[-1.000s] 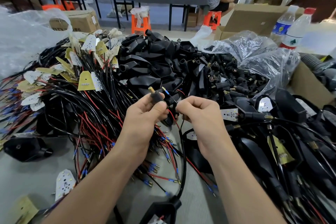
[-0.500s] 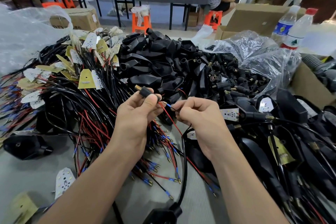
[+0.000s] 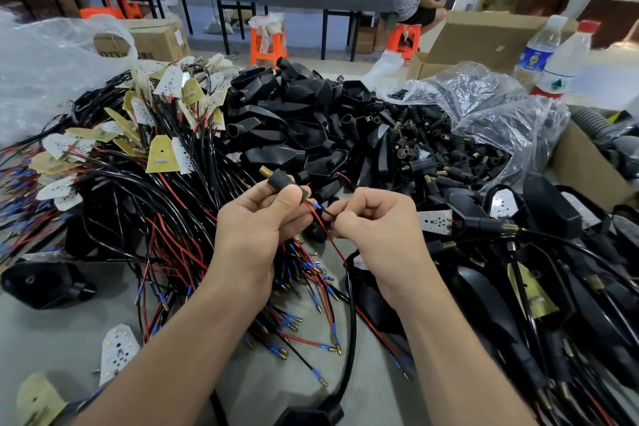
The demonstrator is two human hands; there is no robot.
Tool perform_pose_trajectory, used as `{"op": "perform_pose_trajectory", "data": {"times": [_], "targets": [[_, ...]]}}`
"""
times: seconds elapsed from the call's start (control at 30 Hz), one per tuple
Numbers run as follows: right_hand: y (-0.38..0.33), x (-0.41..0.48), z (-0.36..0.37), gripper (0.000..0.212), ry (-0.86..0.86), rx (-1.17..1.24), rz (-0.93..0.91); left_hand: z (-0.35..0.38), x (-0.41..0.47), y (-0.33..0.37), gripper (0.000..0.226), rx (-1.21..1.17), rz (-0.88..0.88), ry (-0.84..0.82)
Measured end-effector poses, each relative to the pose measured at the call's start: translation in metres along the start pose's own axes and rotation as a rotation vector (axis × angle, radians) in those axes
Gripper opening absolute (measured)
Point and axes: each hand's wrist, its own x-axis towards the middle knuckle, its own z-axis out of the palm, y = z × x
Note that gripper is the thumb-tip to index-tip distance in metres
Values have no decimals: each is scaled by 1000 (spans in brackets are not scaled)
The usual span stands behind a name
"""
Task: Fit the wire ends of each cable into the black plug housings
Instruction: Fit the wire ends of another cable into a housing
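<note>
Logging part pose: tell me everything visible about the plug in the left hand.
The black plug housing is a small, matte, plastic-looking cylinder with a brass threaded tip pointing up-left. The left hand pinches its rear half. A red wire and a blue-sleeved wire end meet its lower-right end, pinched by the right hand.

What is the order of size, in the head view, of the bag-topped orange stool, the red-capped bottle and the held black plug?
1. red-capped bottle
2. orange stool, nearly as large; it stands farther away, so this ranking is unsure
3. black plug in the left hand, clearly smallest
</note>
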Motion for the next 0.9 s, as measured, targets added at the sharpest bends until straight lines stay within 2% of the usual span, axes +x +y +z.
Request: {"op": "perform_pose_trajectory", "data": {"times": [0.17, 0.3, 0.53, 0.67, 0.77, 0.9], "targets": [[0, 0, 1, 10, -34, -67, -78, 0, -1, 5, 14, 17, 2, -3], [0, -3, 3, 14, -88, -158, -116, 2, -6, 5, 37, 18, 21, 19], [-5, -7, 2, 20, -30, -399, -204, 3, -8, 3, 35, 58, 64, 9], [-6, -8, 4, 18, 26, -380, -224, 2, -7, 2, 35, 111, 78, -20], [-5, -7, 6, 17, 99, -330, -181, 1, -7, 2, 33, 139, 80, -62], [-4, -8, 10, 19, 101, -300, -100, 0, -7, 5, 28, 164, 75, -82]]}}
